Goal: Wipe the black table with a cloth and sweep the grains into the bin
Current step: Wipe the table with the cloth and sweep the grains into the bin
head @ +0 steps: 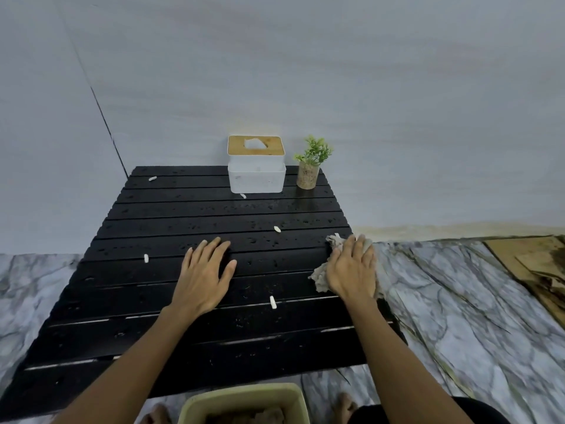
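On the far left of the black slatted tabletop (171, 304), one white grain (152, 178) lies near the back corner and another grain (146, 258) sits on a middle slat, well apart from everything else. The left hand (204, 275) lies flat and spread on the slats near the middle, its grip open and holding nothing; it looks like a brace. Just right of it, a third grain (272, 302) lies across a slat gap, a fourth (277, 229) rests further back, and a fifth (243, 196) lies just in front of the white tissue box (256, 175) with the wooden lid. A small potted plant (311, 163) stands beside the box.

At the right edge of the tabletop, the right hand (351, 269) presses down on a crumpled pale cloth (319, 278), fingers spread over it rather than closed around it; part of the cloth overhangs the edge. The cloth looks soft and limp, so it should bunch under a palm and is best held flat with pressure from above. The grains look light and loose, likely to skitter or catch in the slat gaps, so slow strokes along the slats suit them. The beige bin (244, 399) waits on the floor below the near edge, between the person's feet.
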Tool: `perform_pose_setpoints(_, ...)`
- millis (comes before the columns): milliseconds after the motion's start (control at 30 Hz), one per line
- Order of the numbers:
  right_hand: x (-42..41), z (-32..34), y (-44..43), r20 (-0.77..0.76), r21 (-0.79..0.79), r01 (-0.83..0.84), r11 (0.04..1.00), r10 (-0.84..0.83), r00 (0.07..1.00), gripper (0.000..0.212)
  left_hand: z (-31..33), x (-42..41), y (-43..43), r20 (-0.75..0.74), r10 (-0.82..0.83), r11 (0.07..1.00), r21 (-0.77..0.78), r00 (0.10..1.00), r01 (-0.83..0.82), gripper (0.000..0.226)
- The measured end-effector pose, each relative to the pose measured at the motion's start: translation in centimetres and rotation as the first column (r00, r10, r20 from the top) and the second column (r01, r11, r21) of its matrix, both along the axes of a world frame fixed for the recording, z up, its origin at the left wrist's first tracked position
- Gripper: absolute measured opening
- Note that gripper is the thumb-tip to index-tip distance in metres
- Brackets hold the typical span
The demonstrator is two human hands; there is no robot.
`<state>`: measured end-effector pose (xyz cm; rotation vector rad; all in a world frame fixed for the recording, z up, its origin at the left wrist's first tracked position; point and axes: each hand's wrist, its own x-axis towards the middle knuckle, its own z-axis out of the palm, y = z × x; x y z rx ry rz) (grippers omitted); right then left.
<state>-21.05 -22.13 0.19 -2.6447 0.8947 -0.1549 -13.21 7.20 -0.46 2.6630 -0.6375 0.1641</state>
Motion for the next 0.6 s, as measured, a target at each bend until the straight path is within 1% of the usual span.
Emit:
perform_pose_setpoints(67,1.8,0.2,0.5,-0.013,-0.013,-0.111,0.994,0.111,0.994,0.063,0.0,0.0,0.0,-0.003,-0.001,1.000,0.003,1.000,0.001,0.068)
perform_pose_setpoints(133,3.0,0.1,1.4,-0.028,-0.046,-0.277,0.960,0.276,0.961,0.063,0.1,0.0,0.0,-0.005,-0.006,1.000,0.004,1.000,0.006,0.069)
perform_pose_setpoints(233,2.5,0.4,3.3,-0.034,-0.053,-0.511,0.858,0.510,0.860,0.062,0.1,0.2,-0.1,-0.005,-0.009,1.000,0.009,1.000,0.009,0.070)
perform_pose_setpoints(300,1.0,0.7,4.3,-0.022,-0.066,-0.618,0.784,0.618,0.786,0.060,0.1,0.5,-0.3,-0.007,-0.007,1.000,0.012,1.000,0.007,0.070)
perform_pose_setpoints(333,-0.1,0.9,4.6,-0.009,-0.081,-0.643,0.762,0.645,0.764,0.059,0.1,0.6,-0.4,-0.010,-0.005,1.000,0.009,1.000,0.005,0.070)
perform_pose_setpoints(367,-1.0,0.7,4.6,0.003,-0.095,-0.642,0.761,0.645,0.764,0.058,0.1,0.8,-0.4,-0.011,-0.004,1.000,0.006,1.000,0.004,0.070)
perform_pose_setpoints(433,-2.5,-0.1,3.6,0.024,-0.097,-0.553,0.828,0.557,0.830,0.058,0.2,1.1,-0.5,-0.010,-0.002,1.000,0.004,1.000,0.002,0.072)
perform_pose_setpoints(533,-2.4,-1.1,0.6,0.031,-0.092,-0.282,0.955,0.286,0.958,0.063,0.3,1.8,-0.5,-0.005,0.001,1.000,0.006,1.000,-0.001,0.073)
perform_pose_setpoints(600,-0.5,-1.0,-1.3,0.026,-0.054,-0.130,0.990,0.132,0.991,0.064,0.3,2.4,-0.5,-0.008,0.006,1.000,0.006,1.000,-0.005,0.074)
